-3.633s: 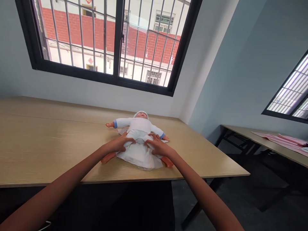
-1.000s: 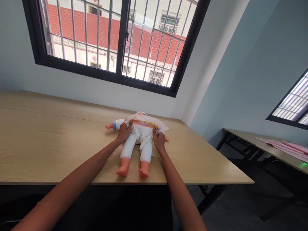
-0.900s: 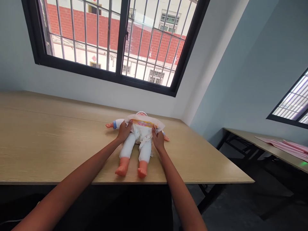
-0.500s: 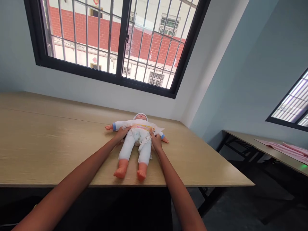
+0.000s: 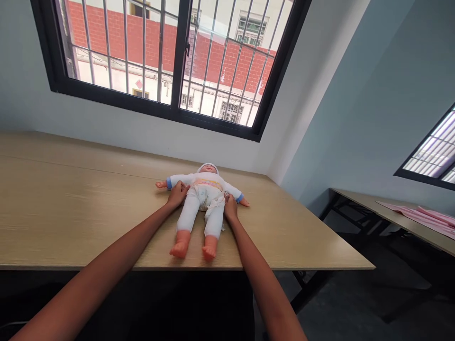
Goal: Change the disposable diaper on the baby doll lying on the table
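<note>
A baby doll in white clothes with blue cuffs lies on its back on the wooden table, feet toward me. Around its hips is a white diaper with a coloured band at the waist. At the doll's hip on the left of the view, my left hand is closed on the diaper's side edge. My right hand pinches the opposite side of the diaper, near the doll's blue cuff. The fingertips of both hands are partly hidden.
Behind the table is a wall with a barred, dark-framed window. A second table stands at the right with pink striped cloth on it. The near table's front edge runs just beyond the doll's feet.
My hands have moved from the front of the doll's waist outward and down to its sides. The white flap that stuck out at the right now lies lower, by my right hand.
</note>
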Demonstrator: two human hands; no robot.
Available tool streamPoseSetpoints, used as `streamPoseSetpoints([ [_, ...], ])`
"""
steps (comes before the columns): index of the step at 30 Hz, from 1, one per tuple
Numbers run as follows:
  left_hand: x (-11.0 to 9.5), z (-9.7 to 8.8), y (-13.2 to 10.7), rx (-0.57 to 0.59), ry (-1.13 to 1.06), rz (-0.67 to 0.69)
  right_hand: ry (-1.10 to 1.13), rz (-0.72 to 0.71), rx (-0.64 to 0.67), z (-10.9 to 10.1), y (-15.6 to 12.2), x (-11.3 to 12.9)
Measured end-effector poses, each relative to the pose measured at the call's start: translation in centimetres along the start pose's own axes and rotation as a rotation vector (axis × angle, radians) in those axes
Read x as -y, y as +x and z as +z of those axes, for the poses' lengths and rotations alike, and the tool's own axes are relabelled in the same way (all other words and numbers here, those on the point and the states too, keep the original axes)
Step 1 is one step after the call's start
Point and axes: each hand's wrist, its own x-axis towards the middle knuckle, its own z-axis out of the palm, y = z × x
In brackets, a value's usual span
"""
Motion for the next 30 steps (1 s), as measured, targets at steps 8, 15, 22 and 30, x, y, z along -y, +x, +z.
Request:
streamPoseSetpoints([
  [8,-3.0,-1.9,-0.5,-0.286,0.215,0.120,-0.080,0.028,-0.041,-1.7,1.0,0.5],
  [15,-9.1,2.8,-3.7,0.144,0.297,0.586,-0.003,0.041,0.452,-5.8,0.9,1.5],
  [22,-9.4,7.1,-4.0,0.515,0.332,0.782,0.053,0.005,0.947,-5.7,-1.0,2.4],
  [30,-8.4,6.3,-4.1,0.566,0.426,0.821,0.129,0.036,0.716,-4.8,0.0,1.0],
])
